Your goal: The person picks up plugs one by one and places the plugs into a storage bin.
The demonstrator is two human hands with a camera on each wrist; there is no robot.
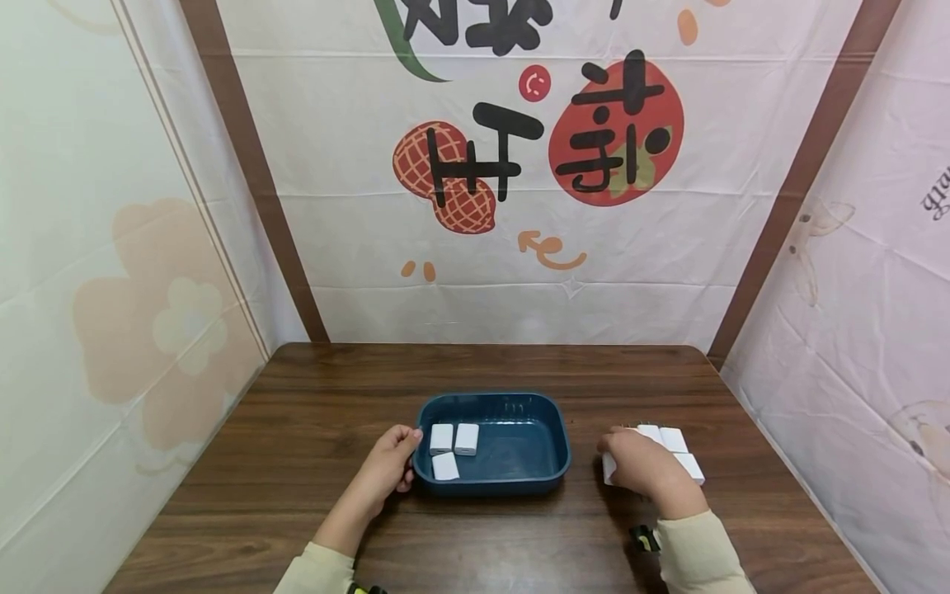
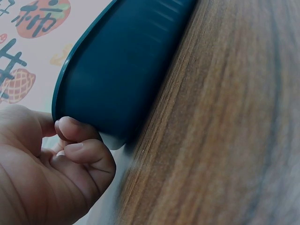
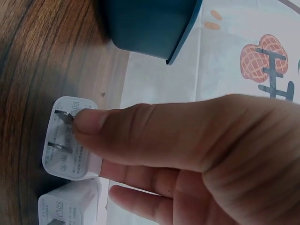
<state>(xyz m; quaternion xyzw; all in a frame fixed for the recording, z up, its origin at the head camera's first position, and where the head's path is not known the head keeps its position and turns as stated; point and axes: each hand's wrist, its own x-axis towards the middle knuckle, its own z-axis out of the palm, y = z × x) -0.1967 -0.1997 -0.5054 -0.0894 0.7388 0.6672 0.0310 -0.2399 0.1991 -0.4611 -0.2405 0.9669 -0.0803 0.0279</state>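
Nearest, two cream sleeves (image 1: 701, 554) come in from the bottom edge, a dark strap with a yellow-green mark (image 1: 644, 538) showing at the right wrist. They reach over a brown wood-grain tabletop (image 1: 475, 544). The right hand (image 1: 647, 469) is lowered over a small group of white plug adapters (image 1: 673, 440) on the right part of the tabletop. Its grip is nearly closed: the thumb presses the pronged face of one adapter (image 3: 77, 161), fingers tucked along the far side, so that it pinches this piece. A second adapter (image 3: 61, 206) sits just beside it, its prongs partly cut off by the picture edge. The left hand (image 1: 387, 464) is closed on the left end of a dark blue tray (image 1: 512, 454), thumb at the rim and fingers curled below it. The tray rests at the middle of the tabletop, well apart from the group. Inside, towards its left end, lie three white adapters (image 1: 441, 438): two side by side farther back, one nearer. Beyond the tabletop hangs a pale cloth (image 1: 334, 214) printed with peanuts, a red-orange fruit and black characters, between brown stripes
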